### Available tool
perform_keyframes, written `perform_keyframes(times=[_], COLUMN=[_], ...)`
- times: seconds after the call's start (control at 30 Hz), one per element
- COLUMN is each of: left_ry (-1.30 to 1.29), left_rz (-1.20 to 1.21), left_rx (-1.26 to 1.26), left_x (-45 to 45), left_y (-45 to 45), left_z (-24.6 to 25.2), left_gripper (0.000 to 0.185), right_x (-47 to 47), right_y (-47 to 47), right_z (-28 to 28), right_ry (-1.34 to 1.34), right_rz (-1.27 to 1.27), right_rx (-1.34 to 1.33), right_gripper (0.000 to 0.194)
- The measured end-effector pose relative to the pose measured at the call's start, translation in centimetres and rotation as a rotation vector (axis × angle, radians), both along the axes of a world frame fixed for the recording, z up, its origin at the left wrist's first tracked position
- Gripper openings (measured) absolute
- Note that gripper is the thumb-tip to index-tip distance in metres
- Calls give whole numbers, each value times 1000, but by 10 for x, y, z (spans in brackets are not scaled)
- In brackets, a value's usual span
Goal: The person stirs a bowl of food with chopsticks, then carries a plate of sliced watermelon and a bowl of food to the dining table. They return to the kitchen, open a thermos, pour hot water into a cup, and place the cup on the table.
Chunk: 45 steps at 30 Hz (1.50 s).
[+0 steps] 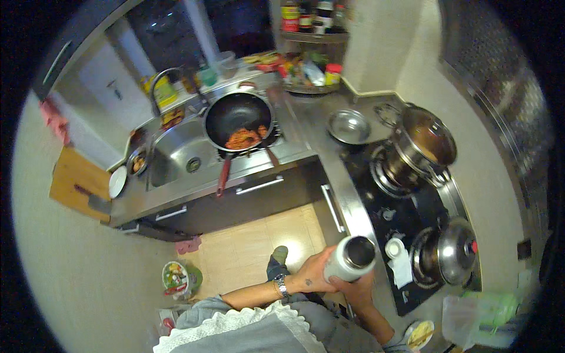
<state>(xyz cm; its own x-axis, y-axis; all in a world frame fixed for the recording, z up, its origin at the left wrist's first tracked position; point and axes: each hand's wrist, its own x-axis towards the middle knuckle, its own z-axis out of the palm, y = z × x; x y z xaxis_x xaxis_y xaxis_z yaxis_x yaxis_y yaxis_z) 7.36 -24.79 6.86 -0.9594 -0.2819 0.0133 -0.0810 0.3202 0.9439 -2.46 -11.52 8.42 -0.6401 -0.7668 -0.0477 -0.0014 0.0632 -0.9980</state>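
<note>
Both of my hands are wrapped around a white vacuum flask with a dark, steel-rimmed top facing up at me. My left hand, with a metal watch at its wrist, grips the flask's left side. From below and the right, my right hand holds its lower part. The flask is over the front edge of the steel counter, beside the black glass gas hob. A small white round cap and a white paper or cloth lie on the hob, just right of the flask.
A wok with reddish food sits left of the corner, its handle overhanging the counter edge. A tall steel pot and a lidded pan occupy the burners. Farther left are a sink and a cleaver against a wooden board.
</note>
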Motion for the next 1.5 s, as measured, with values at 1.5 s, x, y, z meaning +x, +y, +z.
perform_keyframes(times=[1.5], left_ry=[208], left_rz=[20], left_rx=[501], left_x=[-30], left_y=[-216], left_z=[-66], left_gripper=[57], right_x=[93], right_y=[-48], right_z=[-45], right_ry=[420], right_rz=[-572], right_rx=[504], right_gripper=[43])
